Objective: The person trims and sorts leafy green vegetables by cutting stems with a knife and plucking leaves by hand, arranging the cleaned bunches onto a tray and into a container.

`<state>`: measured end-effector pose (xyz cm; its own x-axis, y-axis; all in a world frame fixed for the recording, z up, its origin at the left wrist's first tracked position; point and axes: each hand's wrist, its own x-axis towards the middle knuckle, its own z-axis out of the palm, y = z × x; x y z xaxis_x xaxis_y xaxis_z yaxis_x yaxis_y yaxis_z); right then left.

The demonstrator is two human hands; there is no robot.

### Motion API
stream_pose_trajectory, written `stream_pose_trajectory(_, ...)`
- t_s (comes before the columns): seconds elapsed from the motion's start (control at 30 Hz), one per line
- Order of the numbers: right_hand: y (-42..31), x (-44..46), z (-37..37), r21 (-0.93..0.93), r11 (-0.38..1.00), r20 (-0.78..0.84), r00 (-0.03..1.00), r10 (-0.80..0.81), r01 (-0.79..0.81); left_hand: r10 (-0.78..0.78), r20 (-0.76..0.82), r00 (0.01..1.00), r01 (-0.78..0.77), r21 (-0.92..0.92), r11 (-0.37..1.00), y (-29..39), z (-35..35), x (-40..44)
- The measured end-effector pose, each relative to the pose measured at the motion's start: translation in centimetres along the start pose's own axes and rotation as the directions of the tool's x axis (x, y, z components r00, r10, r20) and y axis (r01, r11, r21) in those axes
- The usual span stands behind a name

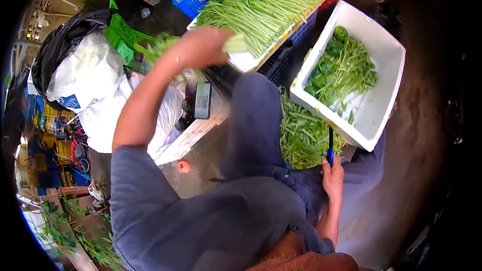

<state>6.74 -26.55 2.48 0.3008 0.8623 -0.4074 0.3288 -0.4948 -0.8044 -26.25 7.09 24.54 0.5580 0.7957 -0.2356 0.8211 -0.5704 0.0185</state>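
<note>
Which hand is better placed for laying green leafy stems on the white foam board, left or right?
The left hand, I judge: it holds a bunch of long green stems near the white foam board. The right hand is farther away and grips a blue-handled tool.

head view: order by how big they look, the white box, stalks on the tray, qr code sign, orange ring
1. White box and stalks: too close to rank
2. QR code sign
3. Orange ring
</note>
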Motion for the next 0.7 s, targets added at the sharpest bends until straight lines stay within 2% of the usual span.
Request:
stream_pose_trajectory(0.03, -0.4, 0.5, -0.2, -0.015, 1.0, -0.009, 1.0, 0.005, -0.005, -0.025, -0.031, 0.999, 0.027, 0.079, 0.997, -1.7, -0.9, 1.6)
stream_pose_trajectory(0.1, 0.3, 1.3, -0.1, -0.033, 0.999, -0.034, 0.999, 0.004, -0.005, 0.033, -0.091, 0.995, -0.008, 0.261, 0.965, -5.9, -1.2, 5.6)
stream_pose_trajectory(0.13, 0.1, 1.5, -0.1, -0.042, 0.999, -0.03, 1.0, 0.006, -0.007, 0.011, -0.034, 0.999, 0.0, 0.322, 0.947, -6.9, -1.6, 7.9)
stream_pose_trajectory(0.2, -0.8, 1.8, 0.3, -0.058, 0.998, -0.023, 1.0, 0.016, -0.017, -0.061, -0.064, 0.996, 0.082, 0.413, 0.907, -6.6, -2.0, 11.5)
stream_pose_trajectory(0.27, -1.5, 1.9, 1.0, -0.07, 0.997, -0.019, 0.999, 0.038, -0.039, 0.002, -0.151, 0.988, 0.063, 0.422, 0.905, -7.3, 1.4, 16.5)
stream_pose_trajectory(0.33, 0.2, 2.1, 2.0, -0.097, 0.995, -0.029, 0.999, 0.017, -0.02, 0.034, -0.121, 0.992, 0.019, 0.411, 0.911, -6.0, 5.4, 20.7)
stream_pose_trajectory(0.37, -0.6, 2.0, 2.1, -0.06, 0.995, 0.003, 0.997, 0.079, -0.079, 0.019, -0.089, 0.996, 0.011, 0.331, 0.944, -5.2, 7.8, 22.5)
stream_pose_trajectory(0.4, -0.2, 2.1, 2.4, -0.1, 0.993, 0.002, 0.998, 0.065, -0.064, 0.005, -0.056, 0.998, 0.009, 0.249, 0.969, -4.5, 10.1, 23.9)
stream_pose_trajectory(0.47, -1.1, 2.0, 2.6, -0.047, 0.995, 0.011, 0.996, 0.084, -0.083, -0.029, 0.047, 0.998, 0.02, 0.181, 0.983, -3.4, 14.0, 25.9)
stream_pose_trajectory(0.57, -0.4, 2.6, 2.9, -0.04, 0.989, 0.009, 0.99, 0.14, -0.139, -0.03, -0.066, 0.997, 0.034, 0.063, 0.997, -3.4, 15.3, 26.0)
stream_pose_trajectory(0.67, -0.7, 3.9, 3.3, -0.045, 0.991, 0.061, 0.99, 0.13, -0.128, -0.032, -0.111, 0.993, 0.025, -0.059, 0.998, -4.3, 14.9, 25.8)
stream_pose_trajectory(0.7, -1.0, 4.4, 3.6, -0.05, 0.991, 0.078, 0.989, 0.126, -0.122, -0.028, -0.081, 0.996, 0.024, -0.051, 0.998, -4.4, 14.6, 26.1)
